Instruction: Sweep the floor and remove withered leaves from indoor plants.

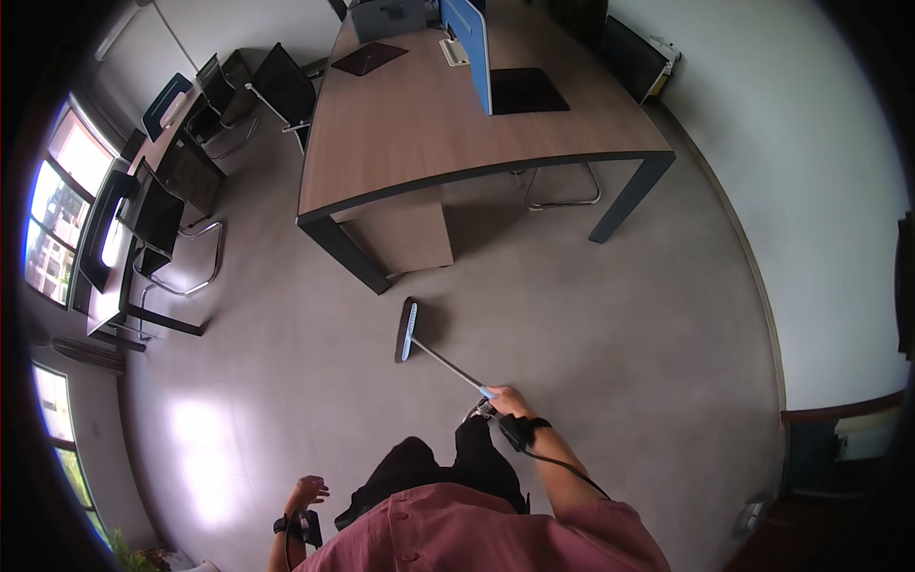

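Observation:
My right hand [510, 401] is wrapped round the handle of a broom [448, 364], near a light blue section of the handle. The broom's head [407, 330], light blue with dark bristles, is down at the grey floor in front of me, just short of the near left leg of a large wooden desk [410, 143]. At my left side hangs my left hand [307, 492], its fingers loosely bent and apart, with nothing in it. Both wrists wear black straps with small devices, and a cable runs up the right forearm.
Beneath the desk stands a wooden cabinet [400, 234]. A blue divider [472, 52] and dark mats are on the desktop. Black chairs [286, 86] and a narrower desk [119, 286] line the left by the windows. A white wall [791, 191] bounds the right.

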A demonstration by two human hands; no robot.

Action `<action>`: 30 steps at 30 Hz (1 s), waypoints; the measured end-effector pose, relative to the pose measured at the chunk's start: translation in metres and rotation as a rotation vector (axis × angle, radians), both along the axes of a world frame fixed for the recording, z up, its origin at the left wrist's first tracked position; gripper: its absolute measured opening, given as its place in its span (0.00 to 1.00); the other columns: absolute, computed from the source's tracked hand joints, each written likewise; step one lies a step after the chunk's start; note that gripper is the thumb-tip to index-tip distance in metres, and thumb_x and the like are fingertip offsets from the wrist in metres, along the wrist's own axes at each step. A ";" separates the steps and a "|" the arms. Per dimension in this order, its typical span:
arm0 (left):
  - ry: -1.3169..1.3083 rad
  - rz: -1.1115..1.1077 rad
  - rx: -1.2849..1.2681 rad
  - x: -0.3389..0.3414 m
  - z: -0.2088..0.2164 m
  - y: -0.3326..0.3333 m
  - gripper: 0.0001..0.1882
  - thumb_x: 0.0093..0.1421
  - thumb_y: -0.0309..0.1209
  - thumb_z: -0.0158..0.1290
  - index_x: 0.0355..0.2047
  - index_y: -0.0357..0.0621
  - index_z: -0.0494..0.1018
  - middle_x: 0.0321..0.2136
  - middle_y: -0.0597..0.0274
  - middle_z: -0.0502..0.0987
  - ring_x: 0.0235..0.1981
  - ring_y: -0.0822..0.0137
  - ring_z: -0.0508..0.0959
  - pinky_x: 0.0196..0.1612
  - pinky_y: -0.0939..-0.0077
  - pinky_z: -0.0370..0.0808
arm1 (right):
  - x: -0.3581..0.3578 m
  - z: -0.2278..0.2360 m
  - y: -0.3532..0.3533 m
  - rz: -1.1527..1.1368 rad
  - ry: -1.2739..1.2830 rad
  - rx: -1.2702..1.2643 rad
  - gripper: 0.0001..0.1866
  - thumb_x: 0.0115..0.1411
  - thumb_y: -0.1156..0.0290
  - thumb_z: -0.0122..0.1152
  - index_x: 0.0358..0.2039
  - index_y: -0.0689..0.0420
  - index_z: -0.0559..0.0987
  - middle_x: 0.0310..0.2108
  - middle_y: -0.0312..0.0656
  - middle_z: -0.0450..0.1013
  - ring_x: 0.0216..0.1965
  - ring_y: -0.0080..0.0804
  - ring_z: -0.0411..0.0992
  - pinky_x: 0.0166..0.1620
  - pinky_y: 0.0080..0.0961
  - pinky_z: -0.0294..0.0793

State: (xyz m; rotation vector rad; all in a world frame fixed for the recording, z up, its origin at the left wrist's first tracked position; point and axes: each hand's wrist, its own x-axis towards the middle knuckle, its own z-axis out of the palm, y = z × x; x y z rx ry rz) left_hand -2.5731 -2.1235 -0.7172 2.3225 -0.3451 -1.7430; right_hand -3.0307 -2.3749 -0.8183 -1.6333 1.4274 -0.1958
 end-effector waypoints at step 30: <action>0.102 -0.191 -0.267 0.071 -0.037 -0.533 0.11 0.53 0.33 0.44 0.37 0.45 0.64 0.26 0.59 0.71 0.27 0.66 0.73 0.27 0.73 0.70 | 0.043 0.021 -0.423 -0.703 -0.583 0.416 0.20 0.54 0.69 0.43 0.50 0.50 0.60 0.09 0.28 0.53 0.08 0.15 0.52 0.11 0.13 0.51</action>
